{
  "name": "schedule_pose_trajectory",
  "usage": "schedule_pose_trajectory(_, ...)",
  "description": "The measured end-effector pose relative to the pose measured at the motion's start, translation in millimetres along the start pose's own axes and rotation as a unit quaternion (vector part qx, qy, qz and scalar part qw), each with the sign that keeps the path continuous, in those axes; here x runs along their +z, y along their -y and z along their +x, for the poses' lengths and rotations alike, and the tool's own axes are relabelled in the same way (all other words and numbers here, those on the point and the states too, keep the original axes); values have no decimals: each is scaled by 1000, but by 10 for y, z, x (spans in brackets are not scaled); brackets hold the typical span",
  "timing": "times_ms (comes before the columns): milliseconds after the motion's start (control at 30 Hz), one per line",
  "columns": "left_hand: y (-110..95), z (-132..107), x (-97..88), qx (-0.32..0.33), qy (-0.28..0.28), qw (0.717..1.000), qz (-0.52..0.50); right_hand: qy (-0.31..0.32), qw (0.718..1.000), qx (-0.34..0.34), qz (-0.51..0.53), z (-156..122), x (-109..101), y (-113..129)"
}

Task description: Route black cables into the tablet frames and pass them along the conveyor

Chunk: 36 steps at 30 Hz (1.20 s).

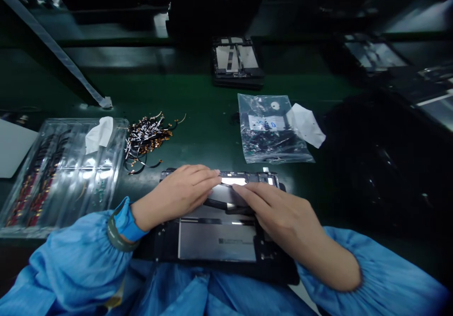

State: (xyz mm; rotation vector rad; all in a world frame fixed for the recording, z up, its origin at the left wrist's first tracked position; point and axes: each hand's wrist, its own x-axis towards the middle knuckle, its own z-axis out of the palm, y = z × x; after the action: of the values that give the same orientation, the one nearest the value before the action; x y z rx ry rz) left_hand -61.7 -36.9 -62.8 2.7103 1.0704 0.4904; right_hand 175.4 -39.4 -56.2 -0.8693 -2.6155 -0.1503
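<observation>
An opened tablet (166, 245) lies in front of me, its dark frame and silvery battery panels (217, 243) facing up. My left hand (186, 188) rests over its far left part, fingers stretched out together and lying flat near the top edge. My right hand (279, 207) reaches over the right side, with thumb and fingers pinched near the bright strip (231, 181) at the top. A thin dark piece shows by those fingertips; what it is, I cannot make out. A black strip (215, 204) crosses the panels between my hands.
Left of the tablet lie a pile of small flex cables (146, 137) and a clear compartment tray (88, 174) of parts. Beyond it are a clear plastic bag (271, 141), a white paper scrap (307, 125) and stacked tablet bodies (237, 63). A slanted strip (63, 52) stands at left.
</observation>
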Motion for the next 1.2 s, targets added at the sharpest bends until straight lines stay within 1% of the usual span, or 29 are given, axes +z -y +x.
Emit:
schedule_pose_trajectory(167, -32, -1, 1, -1, 27, 998, 48, -3, 998, -27, -48, -44, -39, -19)
schedule_pose_trajectory(467, -50, -11, 23, 19, 16, 994, 107, -11, 996, -22, -85, -57, 52, -61)
schedule_pose_trajectory(700, -58, 2, 28, 29, 5, 993, 118, -5, 997, -25, -79, -57, 45, -55)
schedule_pose_trajectory(1033, -67, 1, 20, 35, 7, 991, 132, 5, 997, -24, -77, -39, 28, -43)
schedule_pose_trajectory(1133, -49, -4, 17, 32, 6, 993, 114, 4, 997, -14, -72, -132, 32, -69)
schedule_pose_trajectory(1200, -32, -17, 12, 26, 4, 996, 82, -19, 999, 19, -39, -248, 31, -96)
